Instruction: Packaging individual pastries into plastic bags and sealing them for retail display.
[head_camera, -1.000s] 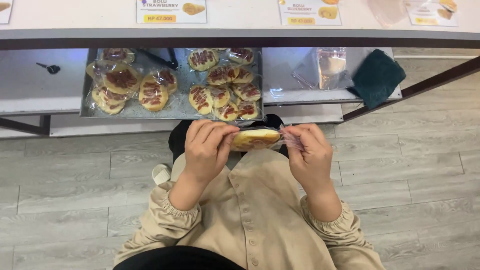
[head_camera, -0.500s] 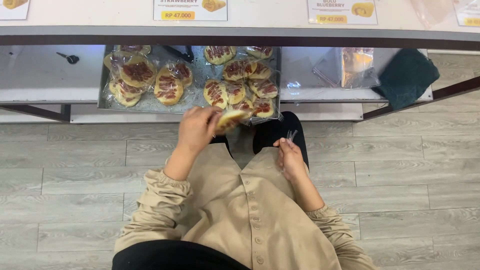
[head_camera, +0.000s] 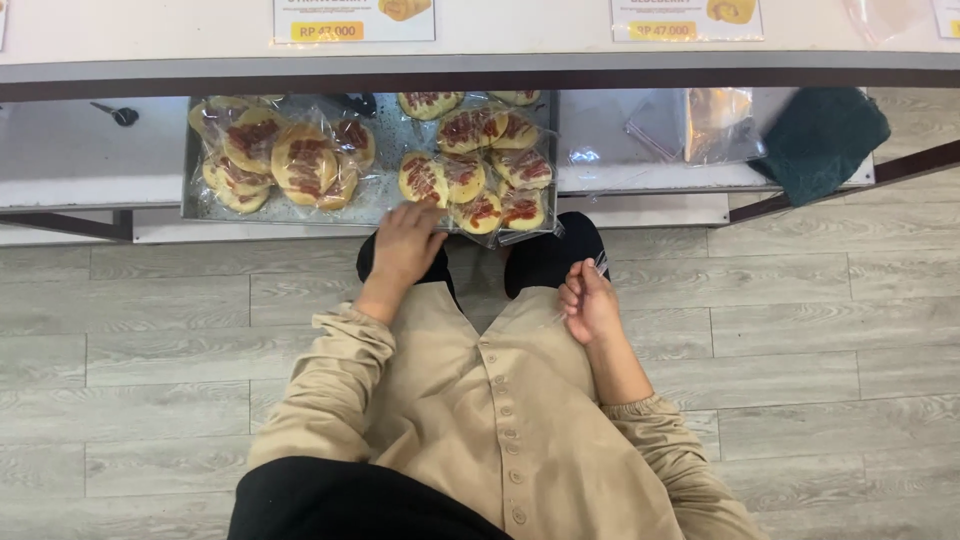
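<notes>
Grey plank floor, low shelf under the table. Wrapped buns sit on the metal tray there. Our left hand, fingers loose, rests at the tray edge; right hand is curled near our lap, apparently pinching a thin strip.

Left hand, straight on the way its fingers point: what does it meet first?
Probably the clear-wrapped round bun topped with red sauce at the near edge of the metal tray. The left hand already reaches that edge, fingers pointing into the tray; contact is unclear.
</notes>
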